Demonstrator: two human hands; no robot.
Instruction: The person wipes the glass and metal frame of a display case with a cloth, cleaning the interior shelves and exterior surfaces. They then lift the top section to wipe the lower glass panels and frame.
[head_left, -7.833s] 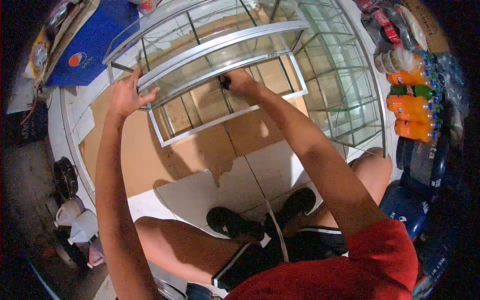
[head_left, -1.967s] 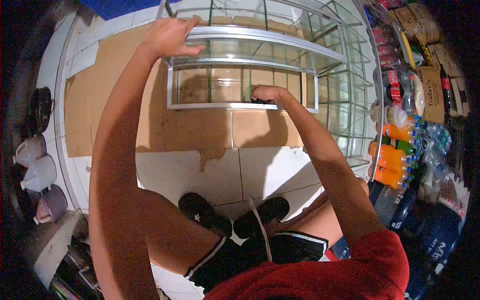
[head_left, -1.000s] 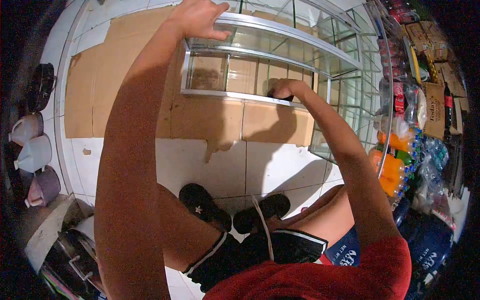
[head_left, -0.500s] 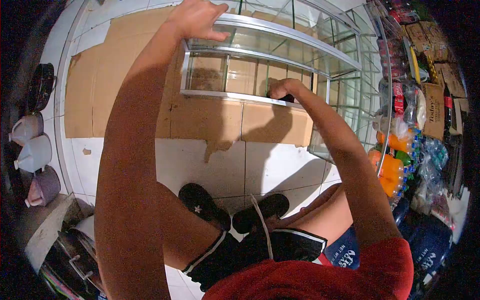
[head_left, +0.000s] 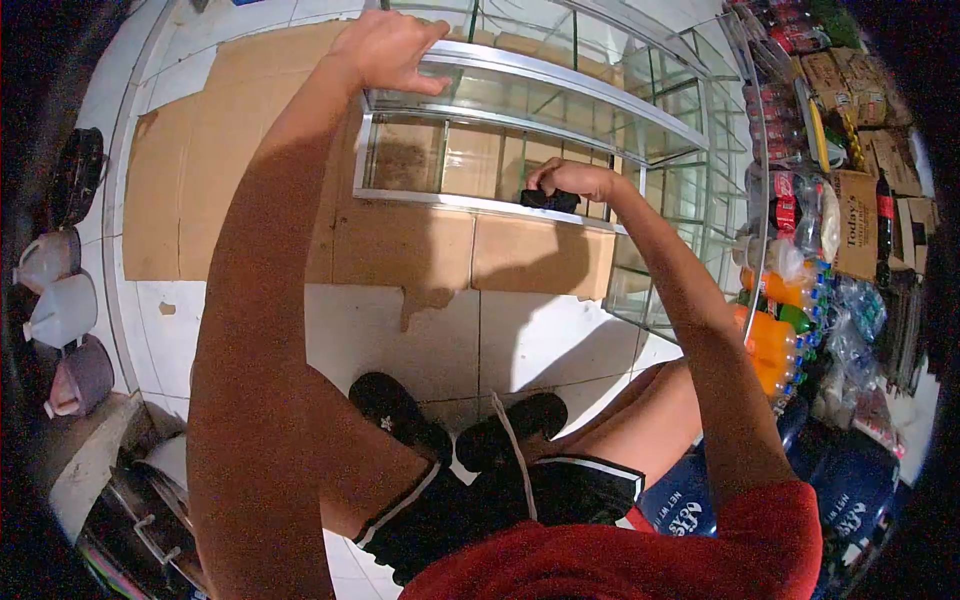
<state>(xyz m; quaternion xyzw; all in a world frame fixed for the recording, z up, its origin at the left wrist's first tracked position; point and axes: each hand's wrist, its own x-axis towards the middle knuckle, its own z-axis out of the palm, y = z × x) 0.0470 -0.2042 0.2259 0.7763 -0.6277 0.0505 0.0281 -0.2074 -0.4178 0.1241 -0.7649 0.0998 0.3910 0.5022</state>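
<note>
A glass display case (head_left: pixel 570 78) with aluminium edging lies on the floor before me, its glass dividers showing. My left hand (head_left: pixel 388 54) grips the upper left end of its metal rail, thumb on the near side and fingers over the far side. Inside the lower opening, close to the bottom rail (head_left: pixel 450 203), my right hand (head_left: pixel 578 180) is closed on a bunched black cloth (head_left: pixel 550 201). The fingers curl down onto the cloth, and part of their grip is hidden.
Flattened cardboard (head_left: pixel 240 180) lies under the case on white tiles (head_left: pixel 400 330). Plastic jugs (head_left: pixel 62 310) stand at the left. Orange drink bottles (head_left: pixel 772 345), cola bottles (head_left: pixel 785 200) and boxes (head_left: pixel 858 215) line the right side. Blue gas cylinders (head_left: pixel 680 500) are beside my leg.
My right hand has shifted a little left along the bottom rail and lifted slightly, so more of the black cloth shows. My left hand keeps its hold on the rail; the view has shifted slightly.
</note>
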